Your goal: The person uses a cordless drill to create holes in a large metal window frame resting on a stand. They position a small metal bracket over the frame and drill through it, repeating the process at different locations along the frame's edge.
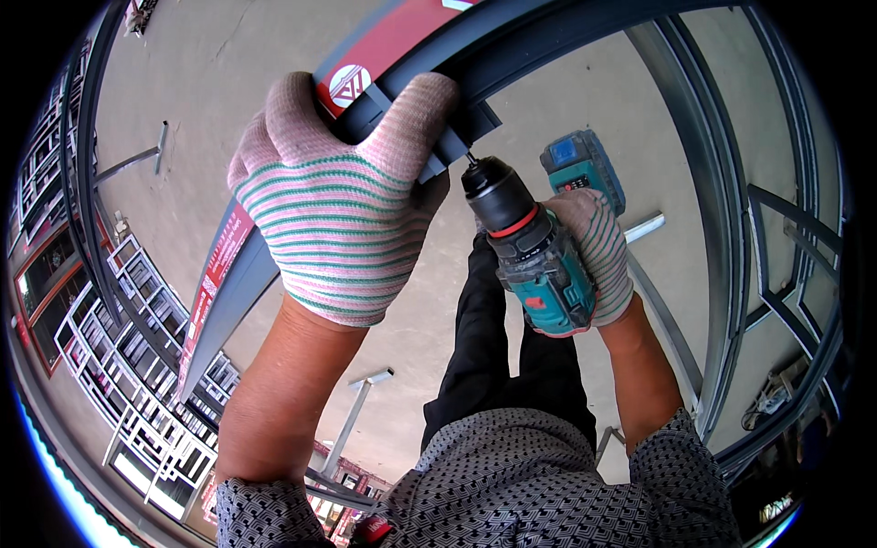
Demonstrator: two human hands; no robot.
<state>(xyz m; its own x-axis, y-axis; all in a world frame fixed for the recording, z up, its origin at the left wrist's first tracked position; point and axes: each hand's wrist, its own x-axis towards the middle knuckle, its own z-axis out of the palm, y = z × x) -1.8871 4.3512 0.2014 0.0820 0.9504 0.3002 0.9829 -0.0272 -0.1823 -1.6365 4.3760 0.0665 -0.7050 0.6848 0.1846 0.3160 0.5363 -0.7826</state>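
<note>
Fingers clamped on grey bar (493, 41) and teal drill (523, 239).
Your left hand (338, 210) grips the bar; your right hand (596, 245) holds the drill, its bit (471, 157) at a small grey piece (444, 155).

- Right grip (598, 237): it hides most of the handle of the teal drill (554, 294), trigger included; the join between handle and battery pack (586, 172) is covered too;
- Drill bit (471, 157): its tip is too small to tell whether it sits inside the dark bar (548, 41);
- Left grip (333, 201): it covers part of the dark bar and of the red strip (393, 50); some fingertips are out of sight;
- Red strip: the top edge cuts it off; its smaller lettering is unreadable;
- Black trousers (480, 338): their lower ends pass behind the drill;
- Patterned shirt (512, 475): the lower edge crops it;
- White frames (135, 409): too small and overlapped to count.
</note>
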